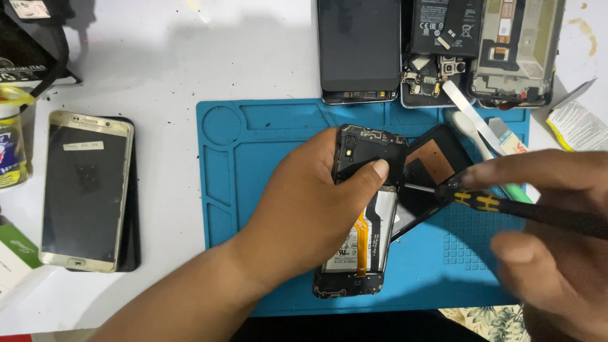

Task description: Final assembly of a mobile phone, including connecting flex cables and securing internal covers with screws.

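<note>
On blue mat (240, 190): opened phone (354, 253), pinned by left hand (310, 209); right hand (544, 209) grips black-yellow screwdriver (487, 202), tip at phone's right edge; gold phone (85, 190) left of mat.

Much of the opened phone (354, 253) is hidden under the left hand (310, 209); the right hand (551, 240) beside it is blurred and cut off.

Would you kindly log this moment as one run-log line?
left hand: holds opened phone | right hand: holds screwdriver, tip at phone's upper right edge | surface: blue mat
</note>
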